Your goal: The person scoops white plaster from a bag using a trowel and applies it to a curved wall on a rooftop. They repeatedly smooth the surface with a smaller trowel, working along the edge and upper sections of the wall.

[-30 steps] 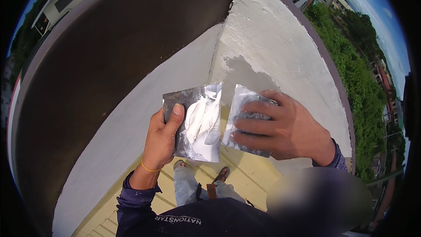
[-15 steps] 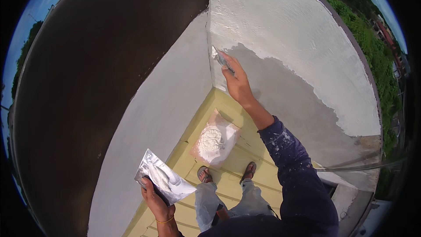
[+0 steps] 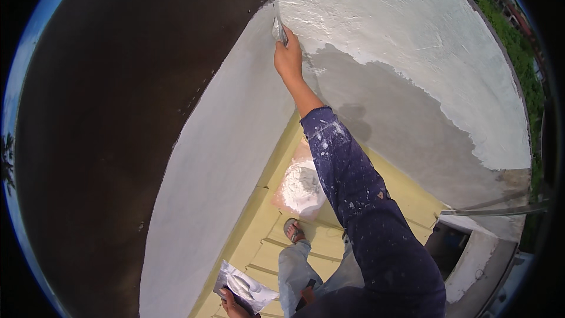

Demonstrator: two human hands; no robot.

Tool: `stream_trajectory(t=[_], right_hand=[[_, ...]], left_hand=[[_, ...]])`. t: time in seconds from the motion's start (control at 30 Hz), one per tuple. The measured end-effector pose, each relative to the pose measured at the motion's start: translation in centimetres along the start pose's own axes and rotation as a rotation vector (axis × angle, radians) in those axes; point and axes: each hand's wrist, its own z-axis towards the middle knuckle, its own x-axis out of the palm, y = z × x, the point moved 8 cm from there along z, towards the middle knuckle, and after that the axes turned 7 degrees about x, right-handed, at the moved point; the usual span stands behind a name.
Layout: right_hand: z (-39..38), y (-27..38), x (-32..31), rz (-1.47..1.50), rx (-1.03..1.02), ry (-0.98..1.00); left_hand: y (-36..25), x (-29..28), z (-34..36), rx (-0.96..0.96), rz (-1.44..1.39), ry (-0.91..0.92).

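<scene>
My right hand [image 3: 288,59] is closed around a putty knife [image 3: 278,28], its blade at the inner corner where two walls meet, up at the top middle. Wet-looking white filler [image 3: 376,6] coats the upper part of the right wall, with bare grey wall [image 3: 376,91] below it. Low at the bottom, my left hand [image 3: 232,305] grips a flat steel trowel [image 3: 262,295], partly cut off by the lower edge. A streak of white putty [image 3: 239,284] lies on its face.
An opened bag [image 3: 287,193] heaped with white powder lies on the yellow ribbed sheeting [image 3: 259,247] ahead of my feet. On the left, a pale grey wall [image 3: 218,159] borders a dark brown surface [image 3: 112,94]. A cable [image 3: 494,209] runs across at the right, above a dark opening [image 3: 444,247].
My right hand with the putty knife has gone up and left along the corner. My left hand and the trowel have dropped toward the lower edge. The whole view has shifted slightly.
</scene>
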Motion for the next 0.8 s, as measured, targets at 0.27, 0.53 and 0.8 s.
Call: stream_trajectory(t=[0.27,0.53,0.8], right_hand=[[0.2,0.4,1.0,-0.024,-0.042,-0.023],[-6.5,1.1,3.1,-0.05,-0.159,-0.005],[-8.6,-2.7,0.1,0.053,-0.129,0.225]], left_hand=[[1.2,-1.0,0.3,0.261,0.222,0.112],[3.7,-1.9,0.9,0.612,0.188,0.116],[1.0,-0.5,1.4,0.591,0.202,0.201]])
